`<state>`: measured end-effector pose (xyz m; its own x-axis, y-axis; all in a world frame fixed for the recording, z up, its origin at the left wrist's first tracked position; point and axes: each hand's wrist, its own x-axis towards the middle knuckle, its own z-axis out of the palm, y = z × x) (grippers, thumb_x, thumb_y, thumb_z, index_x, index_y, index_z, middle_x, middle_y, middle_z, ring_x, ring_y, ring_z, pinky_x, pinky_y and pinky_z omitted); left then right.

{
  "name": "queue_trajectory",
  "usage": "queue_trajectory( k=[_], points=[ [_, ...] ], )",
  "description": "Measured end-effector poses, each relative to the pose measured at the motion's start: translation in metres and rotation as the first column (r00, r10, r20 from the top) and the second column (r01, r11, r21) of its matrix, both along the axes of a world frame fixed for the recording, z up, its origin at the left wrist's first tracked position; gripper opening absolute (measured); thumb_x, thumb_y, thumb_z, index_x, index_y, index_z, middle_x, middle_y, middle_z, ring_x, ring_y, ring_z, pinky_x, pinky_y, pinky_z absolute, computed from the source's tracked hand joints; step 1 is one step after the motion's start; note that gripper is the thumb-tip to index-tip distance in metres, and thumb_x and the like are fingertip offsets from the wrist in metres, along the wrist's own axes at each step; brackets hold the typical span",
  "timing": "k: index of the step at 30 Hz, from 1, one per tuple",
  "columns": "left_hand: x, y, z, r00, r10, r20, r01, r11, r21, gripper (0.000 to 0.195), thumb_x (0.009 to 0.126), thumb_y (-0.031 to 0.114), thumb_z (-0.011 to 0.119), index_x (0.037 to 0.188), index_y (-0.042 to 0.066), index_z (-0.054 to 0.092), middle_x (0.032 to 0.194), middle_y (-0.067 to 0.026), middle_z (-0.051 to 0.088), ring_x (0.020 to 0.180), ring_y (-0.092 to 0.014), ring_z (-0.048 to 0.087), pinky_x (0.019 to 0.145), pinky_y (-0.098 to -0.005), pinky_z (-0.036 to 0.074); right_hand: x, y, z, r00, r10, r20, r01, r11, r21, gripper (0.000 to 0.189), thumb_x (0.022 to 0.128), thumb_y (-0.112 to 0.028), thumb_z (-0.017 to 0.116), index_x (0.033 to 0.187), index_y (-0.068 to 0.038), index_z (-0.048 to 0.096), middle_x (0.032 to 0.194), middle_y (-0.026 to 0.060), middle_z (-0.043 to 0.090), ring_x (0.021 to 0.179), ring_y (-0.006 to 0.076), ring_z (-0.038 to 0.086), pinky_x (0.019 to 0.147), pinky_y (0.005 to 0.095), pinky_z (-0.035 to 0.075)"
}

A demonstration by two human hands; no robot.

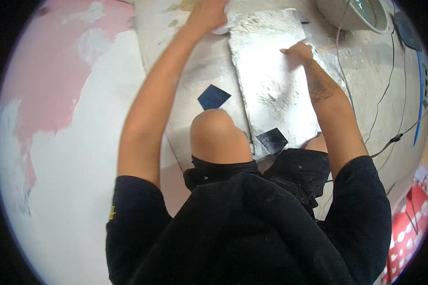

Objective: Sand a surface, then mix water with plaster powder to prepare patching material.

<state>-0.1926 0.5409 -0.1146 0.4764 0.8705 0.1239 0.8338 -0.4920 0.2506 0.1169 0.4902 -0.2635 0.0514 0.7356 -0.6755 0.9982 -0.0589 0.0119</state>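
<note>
A board covered in white powder and clumps (271, 78) lies flat on the floor before my knees. My right hand (299, 52) is over the board's upper right part, thumb pointing left; whether it grips the board's edge or anything else is unclear. Past the board's upper left corner is my left hand (210, 17), fingers bent, beside a pale, whitish thing (222, 30) that I cannot identify or tell to be held. One dark square piece (272, 140) rests on the board's near end. Another dark blue square (214, 97) lies on the floor by my left knee.
At the upper right stands a pale bucket (356, 14). Thin cables (387, 85) run over the floor on the right, one with a dark connector (396, 138). A pink wall with white patches (57, 71) rises at left. Red and white patterned cloth (406, 228) lies lower right.
</note>
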Motion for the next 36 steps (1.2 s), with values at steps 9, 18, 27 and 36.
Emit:
queue_trajectory(
  k=[9, 18, 27, 36],
  points=[
    [-0.068, -0.166, -0.064, 0.958, 0.284, -0.033, -0.285, 0.940, -0.190, 0.036, 0.073, 0.011, 0.057, 0.107, 0.002, 0.063, 0.129, -0.0163, 0.050, 0.108, -0.036, 0.056, 0.093, -0.0433, 0.046, 0.081, -0.082, 0.025, 0.439, -0.314, -0.842, 0.662, 0.747, 0.066, 0.081, 0.075, -0.025, 0.078, 0.133, 0.012, 0.036, 0.126, 0.0272, 0.051, 0.108, 0.0326, 0.057, 0.089, 0.0381, 0.048],
    [-0.071, -0.216, -0.111, 0.942, 0.334, -0.030, -0.333, 0.920, -0.207, 0.043, 0.072, 0.010, 0.058, 0.115, 0.010, 0.063, 0.134, -0.0147, 0.045, 0.109, -0.036, 0.056, 0.092, -0.0454, 0.046, 0.219, -0.287, 0.060, 0.592, -0.488, -0.641, 0.735, 0.653, 0.181, 0.021, 0.078, -0.016, 0.074, 0.079, 0.003, 0.066, 0.063, 0.0064, 0.061, 0.053, 0.0094, 0.055, 0.049, 0.0248, 0.045],
    [-0.066, -0.230, -0.104, 0.950, 0.313, -0.007, -0.310, 0.936, -0.167, 0.037, 0.072, 0.008, 0.058, 0.108, 0.005, 0.066, 0.131, -0.0169, 0.047, 0.108, -0.036, 0.056, 0.089, -0.0425, 0.048, 0.243, -0.372, 0.090, 0.601, -0.584, -0.546, 0.792, 0.530, 0.304, 0.020, 0.079, -0.013, 0.071, 0.096, -0.003, 0.068, 0.064, 0.0077, 0.064, 0.052, 0.0117, 0.060, 0.045, 0.0250, 0.043],
    [0.020, -0.173, 0.086, 0.295, 0.605, 0.740, 0.418, 0.614, -0.669, 0.090, 0.086, 0.067, 0.042, 0.145, 0.002, 0.022, 0.148, -0.0199, 0.029, 0.134, -0.031, 0.034, 0.107, -0.0500, 0.033, 0.137, -0.275, 0.231, 0.607, -0.106, -0.787, 0.483, 0.836, 0.261, 0.040, 0.079, -0.010, 0.071, 0.118, -0.005, 0.061, 0.095, 0.0143, 0.069, 0.087, 0.0189, 0.065, 0.078, 0.0331, 0.052]
  ],
)
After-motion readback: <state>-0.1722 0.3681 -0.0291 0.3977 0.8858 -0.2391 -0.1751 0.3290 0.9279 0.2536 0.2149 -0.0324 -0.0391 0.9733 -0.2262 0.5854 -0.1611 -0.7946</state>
